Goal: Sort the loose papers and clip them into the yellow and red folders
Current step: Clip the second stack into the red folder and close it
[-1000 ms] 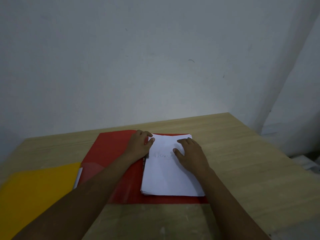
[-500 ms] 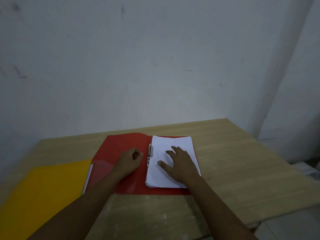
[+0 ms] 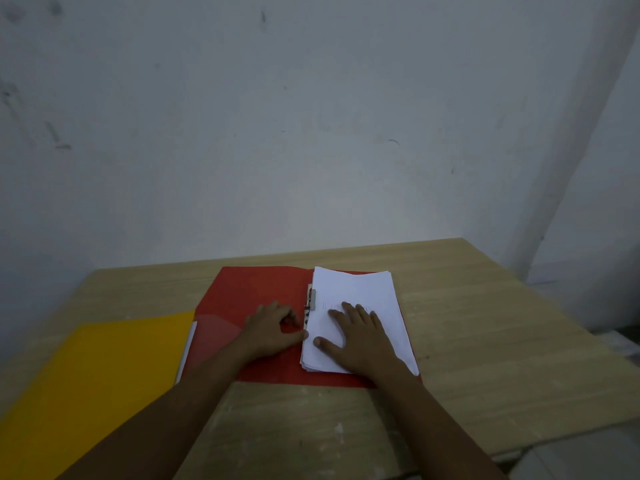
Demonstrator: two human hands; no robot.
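left hand (image 3: pixel 273 329): slid off paper stack (image 3: pixel 360 306) | now beside clip (image 3: pixel 310 301)

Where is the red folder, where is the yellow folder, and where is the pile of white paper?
red folder (image 3: pixel 258 289): head view, on its bare left flap.
yellow folder (image 3: pixel 97 368): head view, on the middle of its cover.
pile of white paper (image 3: pixel 356 287): head view, on the top sheet above the fingers.
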